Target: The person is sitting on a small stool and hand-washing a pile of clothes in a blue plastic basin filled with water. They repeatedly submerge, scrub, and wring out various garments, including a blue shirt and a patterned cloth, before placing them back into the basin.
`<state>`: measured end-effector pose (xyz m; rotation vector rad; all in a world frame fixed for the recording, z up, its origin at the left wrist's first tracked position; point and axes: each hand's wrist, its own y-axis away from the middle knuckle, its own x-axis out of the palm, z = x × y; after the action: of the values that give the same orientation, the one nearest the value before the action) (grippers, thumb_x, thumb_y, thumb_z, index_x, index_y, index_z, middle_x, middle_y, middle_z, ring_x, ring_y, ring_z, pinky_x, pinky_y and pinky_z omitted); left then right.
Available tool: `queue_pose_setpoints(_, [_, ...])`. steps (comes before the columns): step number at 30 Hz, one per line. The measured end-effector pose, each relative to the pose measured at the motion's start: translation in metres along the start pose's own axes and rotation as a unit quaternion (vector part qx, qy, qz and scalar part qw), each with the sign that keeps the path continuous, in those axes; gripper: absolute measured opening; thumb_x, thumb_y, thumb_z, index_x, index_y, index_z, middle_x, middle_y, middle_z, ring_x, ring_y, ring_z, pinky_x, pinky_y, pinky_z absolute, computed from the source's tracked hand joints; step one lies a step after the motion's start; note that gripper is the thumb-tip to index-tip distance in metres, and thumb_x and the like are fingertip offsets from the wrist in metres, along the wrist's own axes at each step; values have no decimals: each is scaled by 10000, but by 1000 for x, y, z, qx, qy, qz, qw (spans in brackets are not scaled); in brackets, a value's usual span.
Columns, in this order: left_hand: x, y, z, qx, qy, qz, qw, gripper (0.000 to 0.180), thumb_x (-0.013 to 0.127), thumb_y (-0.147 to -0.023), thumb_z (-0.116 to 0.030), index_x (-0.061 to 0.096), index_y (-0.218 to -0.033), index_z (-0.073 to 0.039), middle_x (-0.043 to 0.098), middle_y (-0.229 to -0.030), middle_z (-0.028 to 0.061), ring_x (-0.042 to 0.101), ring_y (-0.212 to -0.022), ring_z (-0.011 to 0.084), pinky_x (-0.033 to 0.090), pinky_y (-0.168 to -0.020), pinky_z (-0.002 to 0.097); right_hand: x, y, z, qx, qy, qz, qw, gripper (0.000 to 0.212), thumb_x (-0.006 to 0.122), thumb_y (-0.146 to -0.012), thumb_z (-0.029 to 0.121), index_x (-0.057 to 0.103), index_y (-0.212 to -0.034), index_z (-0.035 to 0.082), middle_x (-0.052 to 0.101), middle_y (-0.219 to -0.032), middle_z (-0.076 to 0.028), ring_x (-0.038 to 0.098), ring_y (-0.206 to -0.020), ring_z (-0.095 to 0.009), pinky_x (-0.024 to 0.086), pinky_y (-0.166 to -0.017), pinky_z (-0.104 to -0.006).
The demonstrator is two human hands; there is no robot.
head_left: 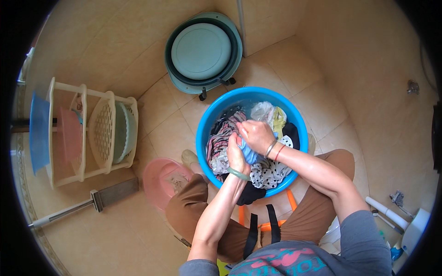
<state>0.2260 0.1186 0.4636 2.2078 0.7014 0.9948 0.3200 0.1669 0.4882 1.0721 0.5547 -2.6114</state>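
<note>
Both hands meet over a round blue basin (201, 147) full of wet laundry. My right hand (258, 136) is closed in a fist on a light blue cloth (249, 154), knuckles up. From the left, my left hand (236, 157) wraps round the same cloth, its fingers partly hidden behind the right hand. Around them in the basin lie a striped pink and dark garment (222, 138), a white polka-dot cloth (267, 175), a yellowish cloth (279, 118) and a black piece (291, 132). Another black cloth (251, 194) hangs over the near rim.
A pink basin (152, 184) stands on the floor at left, beside a squeegee mop (117, 193). A cream rack (83, 133) holding several basins is farther left. One folded grey-green basin (202, 50) leans on the back wall. Under my legs shows an orange stool frame (291, 200).
</note>
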Motion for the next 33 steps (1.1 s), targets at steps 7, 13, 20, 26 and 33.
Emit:
queue_pose_setpoints(7, [-16,-12,-17,80,-84,-27,993,342,503,-929,-372,434,-654,-179,387,-565,-52,381,-507,92,298,-464,295,4,14,38,-216,22,34,976,94,571,-826,138,591,-818,47,630,-806,-117,641,-632,-252,528,-517,-348])
queue_pose_setpoints(13, [10,24,-16,16,-45,-46,998,241,560,-901,-301,529,-735,-129,511,-709,-27,478,-646,88,409,-626,261,13,7,2,50,24,16,998,301,473,-955,258,559,-745,60,635,-735,-170,640,-627,-347,518,-538,-437])
queue_pose_setpoints(20, [-47,-22,-45,-17,31,102,994,253,547,-926,-357,595,-962,-111,592,-838,-9,575,-749,150,483,-706,296,29,9,59,-117,-40,-2,992,189,543,-901,227,613,-832,66,633,-790,-147,649,-674,-281,517,-550,-400])
queue_pose_setpoints(26, [-15,8,-42,46,-176,39,983,272,565,-922,-349,574,-780,-117,574,-811,-29,505,-721,94,402,-692,239,11,-8,-17,210,-45,90,972,336,533,-931,368,604,-854,48,651,-793,-183,641,-771,-346,497,-645,-434])
queue_pose_setpoints(33, [1,30,-78,426,-704,169,543,463,703,-745,-224,602,-1174,-82,401,-1424,171,260,-1394,341,165,-1106,564,-42,-34,0,146,-351,221,898,367,595,-921,408,604,-922,42,556,-818,3,492,-825,-57,422,-727,-239])
